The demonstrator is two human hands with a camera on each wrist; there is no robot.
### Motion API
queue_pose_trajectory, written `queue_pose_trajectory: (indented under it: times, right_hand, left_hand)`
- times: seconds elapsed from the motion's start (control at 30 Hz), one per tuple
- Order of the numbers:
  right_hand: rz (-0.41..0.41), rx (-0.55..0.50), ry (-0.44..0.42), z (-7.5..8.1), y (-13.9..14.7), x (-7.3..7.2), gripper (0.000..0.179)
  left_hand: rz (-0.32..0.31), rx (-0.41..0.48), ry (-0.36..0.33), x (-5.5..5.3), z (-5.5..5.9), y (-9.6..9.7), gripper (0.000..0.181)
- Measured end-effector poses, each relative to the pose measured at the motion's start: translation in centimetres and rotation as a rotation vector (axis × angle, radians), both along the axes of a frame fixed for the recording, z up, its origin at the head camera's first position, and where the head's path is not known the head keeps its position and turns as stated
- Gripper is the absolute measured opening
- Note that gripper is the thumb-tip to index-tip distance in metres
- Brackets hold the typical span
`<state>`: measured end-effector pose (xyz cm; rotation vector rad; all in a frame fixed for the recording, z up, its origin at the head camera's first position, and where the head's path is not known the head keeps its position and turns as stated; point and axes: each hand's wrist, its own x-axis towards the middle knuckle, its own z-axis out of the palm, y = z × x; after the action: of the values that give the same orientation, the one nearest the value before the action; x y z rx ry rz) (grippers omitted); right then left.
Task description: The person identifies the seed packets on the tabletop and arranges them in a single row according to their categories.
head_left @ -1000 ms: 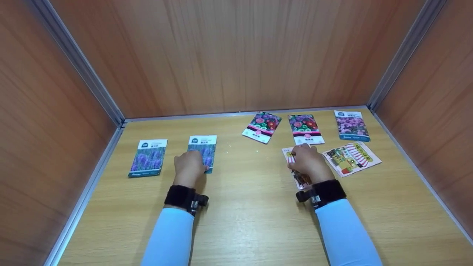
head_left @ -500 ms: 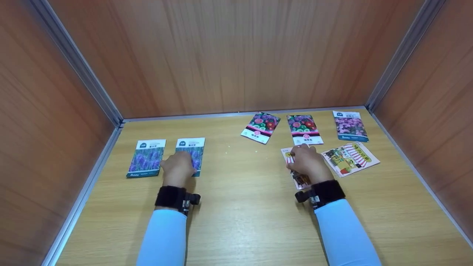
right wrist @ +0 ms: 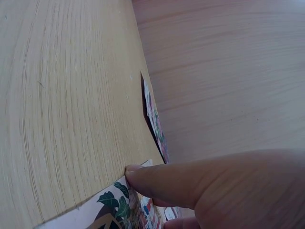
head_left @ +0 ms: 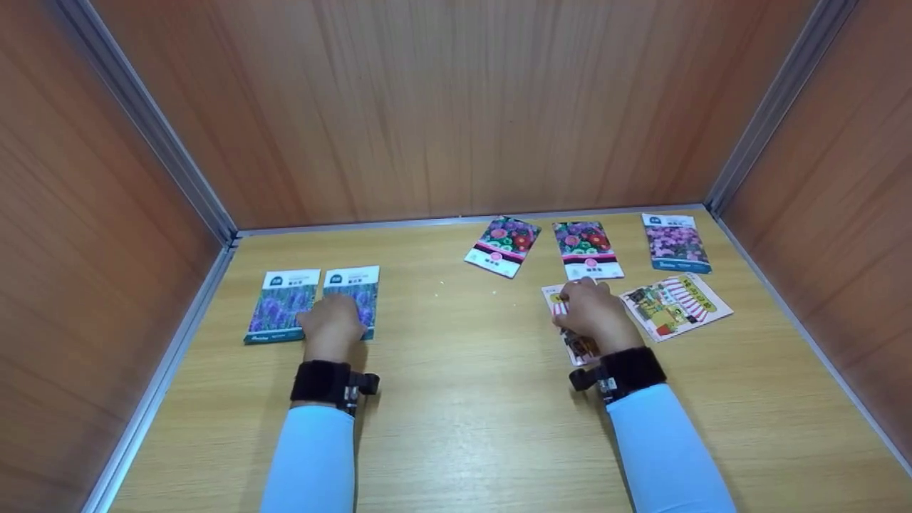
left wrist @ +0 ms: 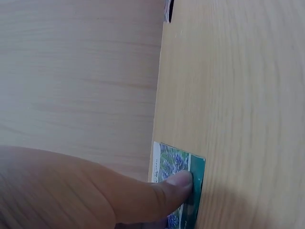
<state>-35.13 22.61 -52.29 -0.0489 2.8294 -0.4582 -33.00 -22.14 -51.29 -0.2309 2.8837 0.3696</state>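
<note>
My left hand (head_left: 331, 326) holds a lavender-flower seed packet (head_left: 352, 279), which lies flat on the table. The left wrist view shows the thumb (left wrist: 176, 186) on that packet's teal end; the fingers are mostly hidden. Just left of it, a matching seed packet (head_left: 285, 303) lies close by. On the right, my right hand (head_left: 597, 315) grips a seed packet with a red-striped awning picture (head_left: 581, 346), partly covered by the hand. Its thumb (right wrist: 147, 179) lies at the packet's edge in the right wrist view.
A second striped-awning packet (head_left: 677, 306) lies right of the right hand. Behind stand no boxes, only two red-and-purple flower packets (head_left: 503, 246) (head_left: 588, 249) and a pink-flower packet (head_left: 675, 242). Wooden panels (head_left: 456, 107) enclose the table (head_left: 456, 399) at back and sides.
My left hand has slid its lavender packet leftward, close beside the matching packet. The right hand and its packet have stayed in place.
</note>
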Motion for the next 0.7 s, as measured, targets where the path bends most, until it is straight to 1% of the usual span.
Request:
queue_pose_trajectory:
  times: [0.1,0.3,0.57,0.7]
  right_hand:
    - [0.007,0.004,0.013,-0.12,0.03,0.06,0.063]
    - [0.019,0.014,0.033,-0.02,0.04,0.22,0.062]
    - [0.000,0.005,-0.003,0.14,0.03,0.09,0.063]
    - [0.000,0.004,-0.007,0.09,0.07,0.07,0.063]
  left_hand:
    - [0.010,0.004,-0.010,0.12,0.03,-0.28,0.021]
    - [0.002,0.004,-0.024,0.11,0.00,-0.60,0.015]
    - [0.013,0.002,-0.030,0.11,0.13,-0.73,0.015]
    - [0.002,-0.010,-0.024,0.11,0.18,-0.60,0.014]
